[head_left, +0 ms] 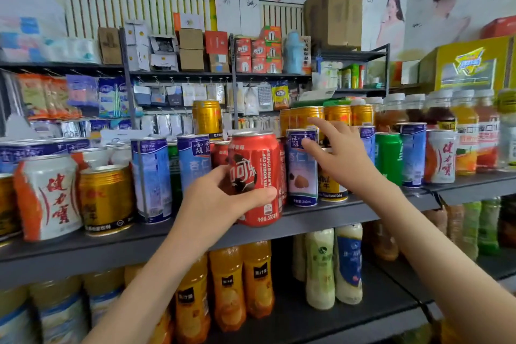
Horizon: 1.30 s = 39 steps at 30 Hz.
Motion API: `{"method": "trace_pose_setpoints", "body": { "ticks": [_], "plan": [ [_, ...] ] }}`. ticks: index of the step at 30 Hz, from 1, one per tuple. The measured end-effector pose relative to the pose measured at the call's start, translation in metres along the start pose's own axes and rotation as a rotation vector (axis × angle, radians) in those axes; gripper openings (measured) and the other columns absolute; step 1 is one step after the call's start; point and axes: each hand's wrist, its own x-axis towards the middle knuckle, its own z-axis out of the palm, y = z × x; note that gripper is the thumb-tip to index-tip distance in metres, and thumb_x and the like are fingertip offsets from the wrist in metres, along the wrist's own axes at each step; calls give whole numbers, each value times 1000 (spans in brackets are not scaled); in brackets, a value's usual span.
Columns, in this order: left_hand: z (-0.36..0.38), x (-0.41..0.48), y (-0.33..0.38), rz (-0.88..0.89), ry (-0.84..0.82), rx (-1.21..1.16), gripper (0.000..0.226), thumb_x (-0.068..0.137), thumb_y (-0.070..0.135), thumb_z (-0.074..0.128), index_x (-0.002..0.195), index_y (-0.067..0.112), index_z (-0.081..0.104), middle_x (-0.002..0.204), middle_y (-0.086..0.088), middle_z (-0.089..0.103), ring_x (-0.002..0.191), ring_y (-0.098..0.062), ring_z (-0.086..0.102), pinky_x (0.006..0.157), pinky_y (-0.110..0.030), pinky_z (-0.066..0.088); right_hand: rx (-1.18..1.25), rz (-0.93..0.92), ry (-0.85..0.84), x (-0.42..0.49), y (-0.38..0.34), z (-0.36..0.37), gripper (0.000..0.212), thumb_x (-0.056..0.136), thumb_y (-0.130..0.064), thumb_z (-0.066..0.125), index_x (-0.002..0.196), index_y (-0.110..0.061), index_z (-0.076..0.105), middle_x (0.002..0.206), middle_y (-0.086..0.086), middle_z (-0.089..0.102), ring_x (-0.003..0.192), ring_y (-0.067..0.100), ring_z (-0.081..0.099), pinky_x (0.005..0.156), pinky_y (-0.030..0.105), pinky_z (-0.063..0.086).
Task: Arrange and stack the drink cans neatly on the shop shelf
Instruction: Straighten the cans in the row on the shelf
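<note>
While the left hand clamps the tall red aluminium cola can, it stands upright, long axis vertical, label facing out, at the grey metal shelf's front edge. Right hand spread, empty, fingers apart near a slim blue-and-white can.

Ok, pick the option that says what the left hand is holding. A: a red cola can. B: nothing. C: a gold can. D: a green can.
A: the left hand has its fingers wrapped around the red cola can at the shelf front, while the right hand reaches open toward the cans behind.
</note>
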Motion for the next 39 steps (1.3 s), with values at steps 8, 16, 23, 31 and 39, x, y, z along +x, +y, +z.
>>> {"method": "trace_pose_setpoints", "body": {
  "ticks": [8, 16, 23, 31, 39],
  "plan": [
    [35, -5, 2, -37, 175, -46, 55, 49, 51, 77, 100, 40, 62, 91, 27, 69, 84, 10, 64, 68, -12, 48, -5, -118, -19, 14, 14, 14, 54, 86, -56, 53, 124, -19, 44, 115, 0, 58, 112, 24, 49, 98, 38, 23],
    [66, -20, 8, -74, 319, -88, 63, 47, 51, 77, 106, 35, 64, 96, 21, 70, 87, 4, 66, 73, -18, 50, 133, -180, -63, 24, 27, 15, 56, 82, -50, 64, 121, -17, 42, 111, -1, 61, 107, 22, 54, 85, 33, 20],
    [58, -26, 15, -103, 340, -66, 67, 44, 54, 76, 106, 37, 61, 98, 20, 70, 86, 7, 65, 70, -16, 48, 93, -159, -92, 28, 28, 12, 57, 82, -57, 59, 122, -20, 44, 112, -1, 61, 108, 22, 53, 92, 37, 24],
    [42, -31, 17, -96, 378, -73, 49, 51, 46, 76, 97, 40, 59, 95, 20, 69, 85, 4, 65, 70, -18, 48, -8, -168, 18, 24, 20, 5, 70, 83, -61, 55, 134, -16, 39, 129, 6, 52, 122, 29, 43, 102, 43, 22],
    [7, -42, 19, -99, 408, -42, 61, 44, 48, 75, 103, 35, 60, 103, 12, 68, 97, -9, 64, 85, -31, 51, 16, -570, -62, 10, -14, -5, 39, 92, -43, 51, 128, -27, 51, 126, -9, 56, 125, 15, 35, 101, 29, 10]
  ]
}}
